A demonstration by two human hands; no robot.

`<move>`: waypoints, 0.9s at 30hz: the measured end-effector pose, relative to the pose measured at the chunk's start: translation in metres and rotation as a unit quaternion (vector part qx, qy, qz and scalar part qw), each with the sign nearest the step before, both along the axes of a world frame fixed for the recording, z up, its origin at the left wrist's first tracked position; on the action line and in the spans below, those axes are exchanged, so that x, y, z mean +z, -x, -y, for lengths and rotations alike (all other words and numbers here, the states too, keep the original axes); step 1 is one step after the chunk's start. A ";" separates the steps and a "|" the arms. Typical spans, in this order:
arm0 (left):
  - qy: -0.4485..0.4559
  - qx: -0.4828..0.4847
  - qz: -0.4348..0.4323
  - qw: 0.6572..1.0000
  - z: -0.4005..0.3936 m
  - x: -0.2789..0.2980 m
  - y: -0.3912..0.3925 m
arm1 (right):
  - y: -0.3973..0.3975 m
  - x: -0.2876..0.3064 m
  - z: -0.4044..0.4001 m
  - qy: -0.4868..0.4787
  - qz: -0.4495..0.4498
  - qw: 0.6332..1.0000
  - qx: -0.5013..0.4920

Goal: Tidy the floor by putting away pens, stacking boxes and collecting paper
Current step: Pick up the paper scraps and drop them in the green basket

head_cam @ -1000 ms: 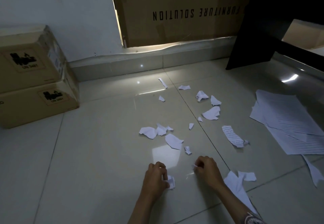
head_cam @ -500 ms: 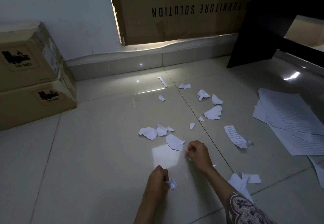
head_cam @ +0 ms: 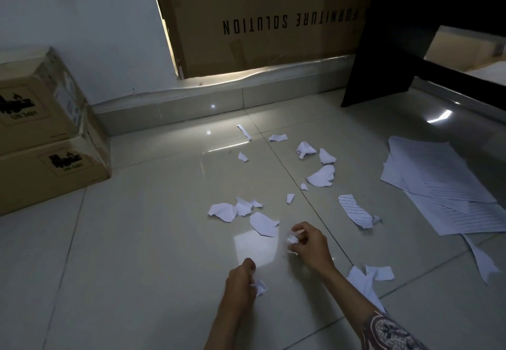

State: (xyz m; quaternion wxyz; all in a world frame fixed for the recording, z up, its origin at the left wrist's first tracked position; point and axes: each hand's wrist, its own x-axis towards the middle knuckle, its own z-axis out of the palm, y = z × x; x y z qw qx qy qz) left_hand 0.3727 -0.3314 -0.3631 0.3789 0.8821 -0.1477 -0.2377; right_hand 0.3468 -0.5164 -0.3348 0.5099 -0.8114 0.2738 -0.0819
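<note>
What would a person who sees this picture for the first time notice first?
The torn paper scraps scattered over the pale tiled floor catch the eye first, with two hands low in the middle: the right hand pinches a small scrap and the left hand holds a crumpled wad. Lined sheets lie at the right, and two stacked boxes stand at the left by the wall.

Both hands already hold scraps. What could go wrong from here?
1. The left hand grips a crumpled wad that sticks out; it may slip free.
2. The right hand pinches small scraps; reaching for the torn piece beside it could drop them.
</note>
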 end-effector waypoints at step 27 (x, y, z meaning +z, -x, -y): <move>0.300 -0.217 0.013 0.929 0.283 0.256 0.124 | 0.251 0.268 0.167 0.134 0.249 0.919 -0.276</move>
